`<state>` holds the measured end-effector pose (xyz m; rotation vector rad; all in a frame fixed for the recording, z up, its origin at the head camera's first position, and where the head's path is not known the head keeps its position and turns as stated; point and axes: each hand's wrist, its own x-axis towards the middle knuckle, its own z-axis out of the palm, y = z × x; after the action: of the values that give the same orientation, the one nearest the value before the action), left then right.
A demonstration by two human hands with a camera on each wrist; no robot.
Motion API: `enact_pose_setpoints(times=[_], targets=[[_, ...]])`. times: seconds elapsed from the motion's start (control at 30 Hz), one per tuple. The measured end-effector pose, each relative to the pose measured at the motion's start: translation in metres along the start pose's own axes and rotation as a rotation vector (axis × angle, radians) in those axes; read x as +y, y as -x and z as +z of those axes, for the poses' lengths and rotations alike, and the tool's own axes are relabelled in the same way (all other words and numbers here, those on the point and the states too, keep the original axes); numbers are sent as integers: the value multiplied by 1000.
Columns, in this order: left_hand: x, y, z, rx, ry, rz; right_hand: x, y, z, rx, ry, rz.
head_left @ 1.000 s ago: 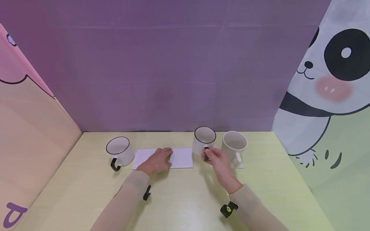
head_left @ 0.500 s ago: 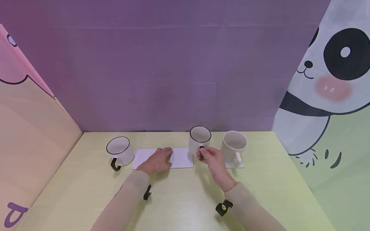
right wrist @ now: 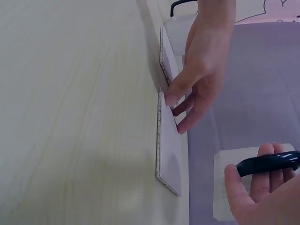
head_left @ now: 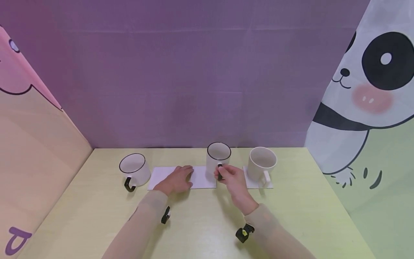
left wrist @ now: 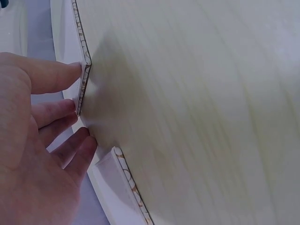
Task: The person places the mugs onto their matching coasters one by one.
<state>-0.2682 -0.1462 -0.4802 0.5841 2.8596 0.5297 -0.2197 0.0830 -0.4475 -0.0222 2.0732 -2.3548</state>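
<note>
In the left wrist view, the left hand (left wrist: 35, 140) has its thumb and fingers spread along the left end of the middle board (left wrist: 70, 42), touching it. The left board (left wrist: 112, 176) lies just beside it. Light, steady contact there should keep the board from sliding.

In the right wrist view, the right hand (right wrist: 267, 199) pinches the dark handle (right wrist: 267, 163) of the held mug (right wrist: 227, 161), which looks raised off the desk (right wrist: 79, 117). Good handling probably calls for a firm pinch and a slow, level movement, so the base knocks no board edge.

In the head view, the held mug is upright near the desk's far edge, across the middle board's right end. The white mug (head_left: 257, 169) stands on the right board (head_left: 251, 184), toward the far right corner; the left mug (head_left: 139, 176) stands toward the far left. Against the earlier frame, the held mug and right hand have shifted left, baring more of the right board; the left hand stays put.
</note>
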Motion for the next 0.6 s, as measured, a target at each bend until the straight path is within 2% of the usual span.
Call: enact_pose_setpoints(times=[0.27, 0.6], targets=[[1, 1, -1, 1, 19, -5, 0, 1, 12, -4, -19, 14], [1, 0, -1, 6, 14, -30, 2, 1, 26, 1, 10, 49]])
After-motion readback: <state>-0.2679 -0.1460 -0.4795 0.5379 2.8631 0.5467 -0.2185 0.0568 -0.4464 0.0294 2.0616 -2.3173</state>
